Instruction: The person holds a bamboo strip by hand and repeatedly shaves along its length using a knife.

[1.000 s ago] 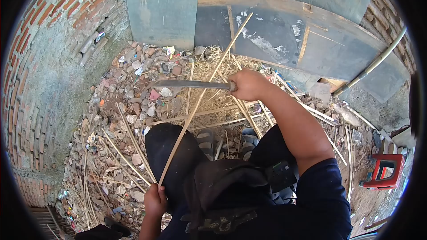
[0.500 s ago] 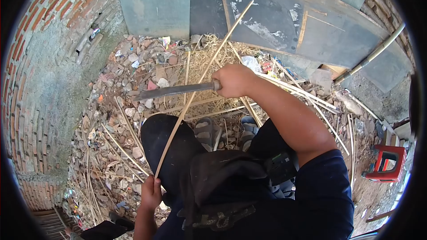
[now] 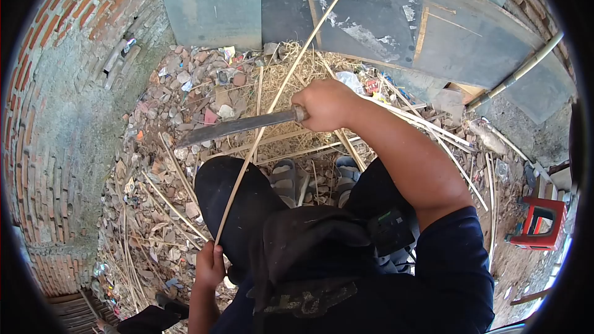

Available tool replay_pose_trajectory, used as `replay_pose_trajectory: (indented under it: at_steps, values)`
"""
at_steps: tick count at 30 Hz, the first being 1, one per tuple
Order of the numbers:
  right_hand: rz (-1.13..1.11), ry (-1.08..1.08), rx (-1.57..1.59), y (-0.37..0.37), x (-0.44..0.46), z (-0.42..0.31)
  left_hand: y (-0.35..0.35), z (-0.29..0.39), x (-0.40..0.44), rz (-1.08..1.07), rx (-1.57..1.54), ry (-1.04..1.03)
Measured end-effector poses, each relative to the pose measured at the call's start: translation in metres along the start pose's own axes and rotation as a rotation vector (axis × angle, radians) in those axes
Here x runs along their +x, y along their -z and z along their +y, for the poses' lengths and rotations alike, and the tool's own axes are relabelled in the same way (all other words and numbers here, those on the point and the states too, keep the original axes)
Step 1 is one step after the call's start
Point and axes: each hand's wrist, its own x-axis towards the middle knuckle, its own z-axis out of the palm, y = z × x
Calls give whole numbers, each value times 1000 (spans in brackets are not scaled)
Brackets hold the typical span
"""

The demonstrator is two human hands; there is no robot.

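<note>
My right hand [image 3: 327, 105] is closed round the handle of a machete [image 3: 238, 128], whose dark blade points left across a long bamboo strip [image 3: 291, 73]. My left hand [image 3: 209, 266] grips the lower end of that strip beside my left knee. The strip slants up and to the right, over my dark-clothed thigh, with its pale tip before the dark panel. Blade and strip cross just left of my right hand. Shavings [image 3: 291, 130] lie heaped beneath them on the ground.
Rubble covers the ground, with more bamboo strips [image 3: 427, 124] lying right and left. A brick wall [image 3: 62, 148] stands on the left, dark panels [image 3: 371, 25] ahead. A red stool [image 3: 540, 226] is at far right. Another person's dark-clothed leg [image 3: 148, 320] shows at lower left.
The bamboo strip's far tip has risen in view. My right hand and the machete have shifted slightly up, and the blade's tip now dips lower to the left. My left hand stays at the lower end.
</note>
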Motion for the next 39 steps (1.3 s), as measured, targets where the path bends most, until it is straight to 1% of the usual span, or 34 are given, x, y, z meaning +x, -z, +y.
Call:
replay_pose_trajectory:
  at_steps: [3,6,8,11,14,15,17,18,21,25,27,31,34,37,39]
  values:
    - [-45,-11,-51,15,1,4,4,-4,2,-36,16,27]
    - [-75,-11,-76,17,3,7,2,-4,3,46,128,-23]
    - [-70,-12,-112,16,6,7,-3,-9,1,76,145,-30]
    - [-82,-75,-29,18,10,6,-12,-16,4,118,200,-20]
    - [-25,-190,133,3,22,33,-13,-11,0,137,214,38]
    - [-14,-208,124,0,20,36,-14,-9,0,141,208,53]
    - [16,-247,102,0,17,41,-13,-4,-1,159,219,11]
    - [14,-238,116,3,12,34,-12,-2,1,169,223,-12]
    - [-64,-149,0,8,2,10,-12,-2,2,160,215,10]
    - [-93,-84,-210,8,0,-10,-12,-10,4,163,300,2]
    - [-88,-98,-192,5,3,-5,-10,-16,6,171,333,-8]
    - [-50,-97,-123,7,8,-5,-11,-14,6,193,271,-30]
    - [-52,-93,-149,3,9,-10,-11,-15,6,185,274,-21]
    - [-126,-137,-196,9,4,-18,-13,-16,5,201,313,-12]
    - [-123,-225,-119,5,11,0,-15,-21,6,214,299,-25]
